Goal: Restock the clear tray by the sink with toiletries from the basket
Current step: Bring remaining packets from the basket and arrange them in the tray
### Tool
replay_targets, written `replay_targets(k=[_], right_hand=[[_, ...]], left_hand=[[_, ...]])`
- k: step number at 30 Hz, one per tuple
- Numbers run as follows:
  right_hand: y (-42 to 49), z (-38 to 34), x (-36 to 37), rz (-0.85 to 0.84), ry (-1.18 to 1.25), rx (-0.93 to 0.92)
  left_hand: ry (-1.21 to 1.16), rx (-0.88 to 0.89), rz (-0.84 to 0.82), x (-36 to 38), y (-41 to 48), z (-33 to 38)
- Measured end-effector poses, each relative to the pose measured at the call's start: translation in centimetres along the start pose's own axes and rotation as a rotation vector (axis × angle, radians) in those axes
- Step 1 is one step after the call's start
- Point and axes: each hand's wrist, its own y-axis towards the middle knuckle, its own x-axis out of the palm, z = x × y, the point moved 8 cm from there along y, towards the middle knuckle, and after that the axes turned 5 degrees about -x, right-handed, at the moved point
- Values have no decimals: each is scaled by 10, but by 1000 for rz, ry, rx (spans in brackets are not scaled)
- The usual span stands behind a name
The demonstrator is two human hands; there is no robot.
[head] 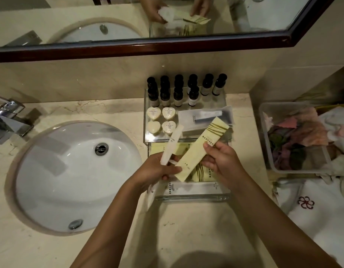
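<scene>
The yellow sachet (202,149) is pinched by the right hand (223,165), the white sachet (172,144) by the left hand (157,171); judged light, floppy; best held mid-length.

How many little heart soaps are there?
4 heart soaps, in a square on the clear tray, in front of the bottles. None seem hidden.

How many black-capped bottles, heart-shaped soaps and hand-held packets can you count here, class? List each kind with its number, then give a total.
Black-capped bottles: 10
Heart-shaped soaps: 4
Packets in hand: 2, a white packet in the left hand and a yellow packet in the right hand
Total: 16
</scene>
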Motion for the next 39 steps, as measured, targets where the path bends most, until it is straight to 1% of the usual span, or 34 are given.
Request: replay_targets(k=[2,3,6,8,10,11,14,16,17,18,19,21,23,25,27,31,35,39], right_hand=[[-2,-6,4,-24,-115,-38],[-2,-12,6,-48,-215,-78],[-3,-31,19,-178,-616,-188],[-2,-37,28,-251,-824,-188],[-1,-41,37,-295,-1002,-207],[-1,-42,40,-316,-1053,-214],[4,-37,42,-391,-1190,-154],[12,-29,28,-432,-1296,-33],[15,-25,17,-432,-1283,34],[18,-22,5,-411,-1216,100],[21,-18,-7,-365,-1094,169],[24,-9,-28,-202,-746,295],[28,-1,-43,3,-461,323],[31,5,-51,172,-361,278],[34,8,-52,273,-349,194],[36,13,-53,405,-448,86],[40,12,-50,444,-557,54],[41,9,-46,438,-659,35]], left_hand=[[-14,40,3,6,-4,7],[-68,64,19,6,-6,11],[-276,129,101,3,-14,28],[-282,154,167,-2,-15,36],[-247,158,179,-3,-15,38],[-229,156,185,-4,-14,36],[-160,139,275,-15,-12,28],[-176,109,359,-25,-9,16],[-186,88,394,-29,-6,9],[-196,69,425,-33,-4,3],[-213,54,451,-36,-2,-3],[-251,32,503,-39,3,-13],[-260,18,568,-42,6,-20],[-240,6,644,-44,7,-24],[-215,3,709,-45,8,-26],[-212,2,802,-48,10,-27],[-241,1,837,-50,11,-28],[-210,13,851,-47,7,-27]])
